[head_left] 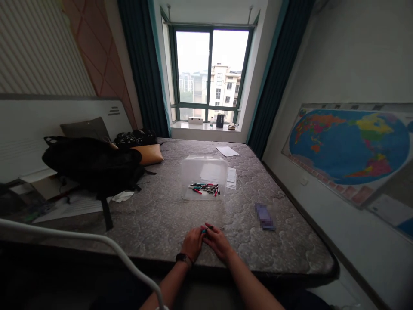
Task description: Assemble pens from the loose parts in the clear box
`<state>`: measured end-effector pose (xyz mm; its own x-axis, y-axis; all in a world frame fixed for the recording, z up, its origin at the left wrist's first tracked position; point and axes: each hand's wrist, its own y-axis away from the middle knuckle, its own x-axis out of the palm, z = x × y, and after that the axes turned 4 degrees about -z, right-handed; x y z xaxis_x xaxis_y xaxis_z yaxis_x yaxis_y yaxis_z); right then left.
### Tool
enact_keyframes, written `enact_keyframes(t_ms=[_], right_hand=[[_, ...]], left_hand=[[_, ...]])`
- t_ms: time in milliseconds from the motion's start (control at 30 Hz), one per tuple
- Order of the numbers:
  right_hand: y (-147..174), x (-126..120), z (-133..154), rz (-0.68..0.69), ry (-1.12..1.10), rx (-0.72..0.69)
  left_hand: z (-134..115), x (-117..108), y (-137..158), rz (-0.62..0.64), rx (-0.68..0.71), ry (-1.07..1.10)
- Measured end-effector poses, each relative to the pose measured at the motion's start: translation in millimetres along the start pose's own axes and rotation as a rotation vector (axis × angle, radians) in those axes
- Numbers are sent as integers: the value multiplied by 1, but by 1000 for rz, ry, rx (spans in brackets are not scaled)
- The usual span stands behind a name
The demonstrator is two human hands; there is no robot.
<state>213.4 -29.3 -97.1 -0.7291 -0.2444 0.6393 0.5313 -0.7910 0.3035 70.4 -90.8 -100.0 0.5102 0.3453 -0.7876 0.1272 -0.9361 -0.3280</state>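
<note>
White tube (129,263) at lower left, then left hand (192,243) and right hand (221,243), brought together on an apparent pen (204,231) near the front edge of the mattress (155,228), short of the clear box (186,178) of pens (208,188); a slack pinch could drop it.

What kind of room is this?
Most likely a bedroom: there's a big quilted mattress with no sheet on it, a window with long teal curtains, and a world map.
</note>
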Motion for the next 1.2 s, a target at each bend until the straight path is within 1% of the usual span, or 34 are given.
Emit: enact_keyframes(t_ms=[133,267,433,533,667,867,1033,1200], right_hand=[[-1,1,-3,-22,35,-39],[-2,6,-4,-90,45,-58],[-1,6,-2,-39,-13,-22],[-1,5,-4,-67,-14,-49],[-2,6,-7,-121,26,-80],[-1,7,-7,-51,60,-76],[-4,9,-10,-136,103,-102],[-3,8,-10,-75,77,-98]], left_hand=[[2,3,1,-19,12,23],[4,5,0,-18,7,29],[-1,0,0,1,-60,1],[-5,-5,0,20,-58,-11],[-6,-6,1,11,-50,-9],[-2,0,1,1,-49,-46],[-5,-5,0,44,-74,-8],[-7,-10,0,50,-141,57]])
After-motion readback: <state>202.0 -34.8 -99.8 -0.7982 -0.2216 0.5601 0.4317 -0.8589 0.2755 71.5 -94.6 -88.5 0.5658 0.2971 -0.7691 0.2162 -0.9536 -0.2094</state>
